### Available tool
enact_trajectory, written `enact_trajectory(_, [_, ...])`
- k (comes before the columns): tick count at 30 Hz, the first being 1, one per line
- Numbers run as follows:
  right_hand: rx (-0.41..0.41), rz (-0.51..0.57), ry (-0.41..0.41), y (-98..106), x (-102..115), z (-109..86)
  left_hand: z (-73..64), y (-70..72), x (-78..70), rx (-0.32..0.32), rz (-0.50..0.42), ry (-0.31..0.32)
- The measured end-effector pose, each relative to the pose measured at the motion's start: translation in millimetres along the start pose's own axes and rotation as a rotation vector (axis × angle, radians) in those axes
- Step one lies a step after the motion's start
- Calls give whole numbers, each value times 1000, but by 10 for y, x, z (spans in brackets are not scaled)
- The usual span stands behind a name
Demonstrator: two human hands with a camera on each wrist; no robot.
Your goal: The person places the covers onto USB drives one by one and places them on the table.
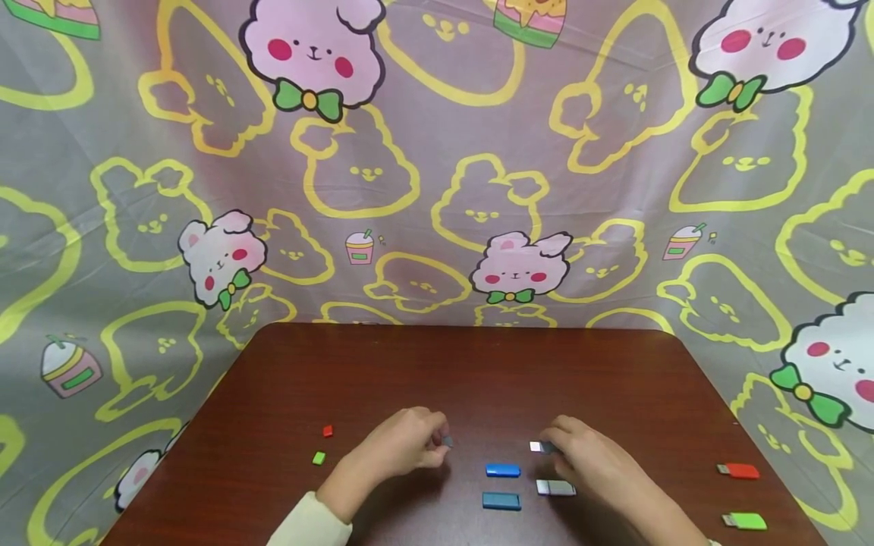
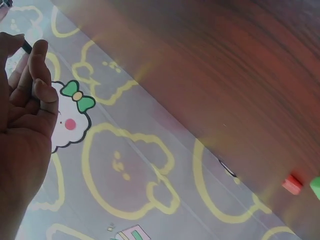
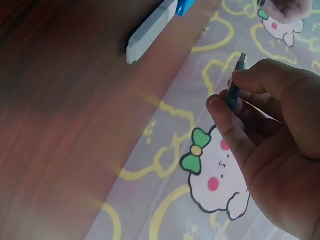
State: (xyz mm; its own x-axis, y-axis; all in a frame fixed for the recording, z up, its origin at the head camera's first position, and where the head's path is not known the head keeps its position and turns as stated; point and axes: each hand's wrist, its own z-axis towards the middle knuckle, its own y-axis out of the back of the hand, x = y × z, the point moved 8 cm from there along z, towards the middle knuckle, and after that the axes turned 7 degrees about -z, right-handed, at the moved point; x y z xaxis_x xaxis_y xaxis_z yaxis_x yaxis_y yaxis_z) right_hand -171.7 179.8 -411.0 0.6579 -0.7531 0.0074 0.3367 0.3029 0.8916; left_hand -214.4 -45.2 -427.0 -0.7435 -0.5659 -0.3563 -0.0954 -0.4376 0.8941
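Observation:
Near the table's middle, my left hand (image 1: 406, 438) pinches a small dark teal cap (image 1: 447, 441) between thumb and fingertips; in the left wrist view the cap (image 2: 27, 46) is mostly covered by fingers. Across from it, my right hand (image 1: 592, 456) holds a dark teal USB flash drive (image 3: 233, 95), its metal plug bare and pointing toward the left hand. A gap separates cap and plug. Between and below the hands lie a blue flash drive (image 1: 503, 470), a teal flash drive (image 1: 501, 501) and a whitish-silver flash drive (image 1: 556, 487).
A red cap (image 1: 328, 431) and a green cap (image 1: 319, 458) lie at the left of the brown table (image 1: 451, 371). On the right are a red flash drive (image 1: 740, 471) and a green flash drive (image 1: 746, 521), plugs exposed. A patterned cloth (image 1: 423, 182) hangs behind the table.

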Motion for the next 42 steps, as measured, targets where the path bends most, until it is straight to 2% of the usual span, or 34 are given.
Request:
enact_trajectory(7, [-40, -7, 47, -17, 170, 64, 62, -60, -112, 25, 24, -20])
enact_trajectory(17, [-89, -5, 106, -37, 332, 124, 103, -109, -233, 19, 80, -84])
enact_trajectory(27, [-57, -4, 82, -57, 385, 173, 135, -141, -264, 41, 97, -79])
enact_trajectory(36, [-97, -3, 104, -50, 451, 211, 148, -152, -309, 16, 137, -120])
enact_trajectory(42, [-112, 0, 107, -48, 491, 243, 192, -183, -351, 34, 150, -137])
